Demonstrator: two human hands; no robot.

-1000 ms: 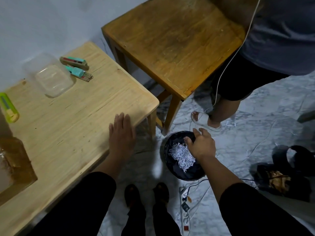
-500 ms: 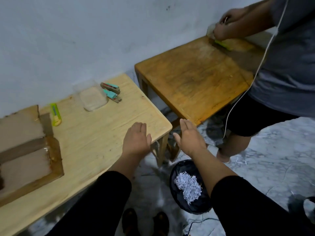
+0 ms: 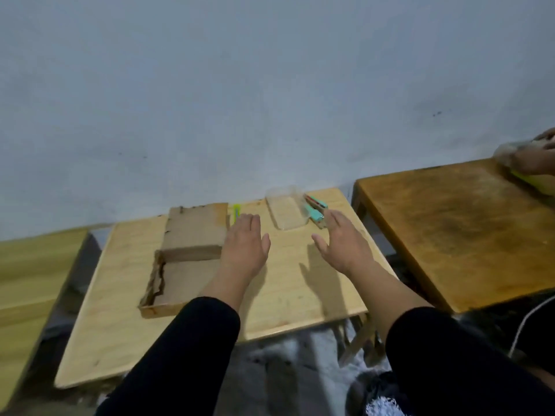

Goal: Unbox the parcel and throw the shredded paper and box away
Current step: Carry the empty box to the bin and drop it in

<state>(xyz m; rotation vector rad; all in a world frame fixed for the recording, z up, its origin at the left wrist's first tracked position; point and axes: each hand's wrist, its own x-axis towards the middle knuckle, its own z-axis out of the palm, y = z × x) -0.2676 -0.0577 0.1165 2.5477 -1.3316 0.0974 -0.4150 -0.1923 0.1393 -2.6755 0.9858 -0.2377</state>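
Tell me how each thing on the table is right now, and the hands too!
cardboard box: open, lying flat on the light table, looks empty.
clear plastic tub: upright, no lid on.
green cutter: lying flat by the box.
left hand: open, holding nothing.
right hand: open, holding nothing.

Pale table: box, clear case, cutters.

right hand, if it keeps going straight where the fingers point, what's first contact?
Probably the teal stapler: the right hand hovers open above the light wooden table, fingertips aimed toward the wall, nearly at the stapler. The clear plastic container lies just to its left. Height above the table is unclear.
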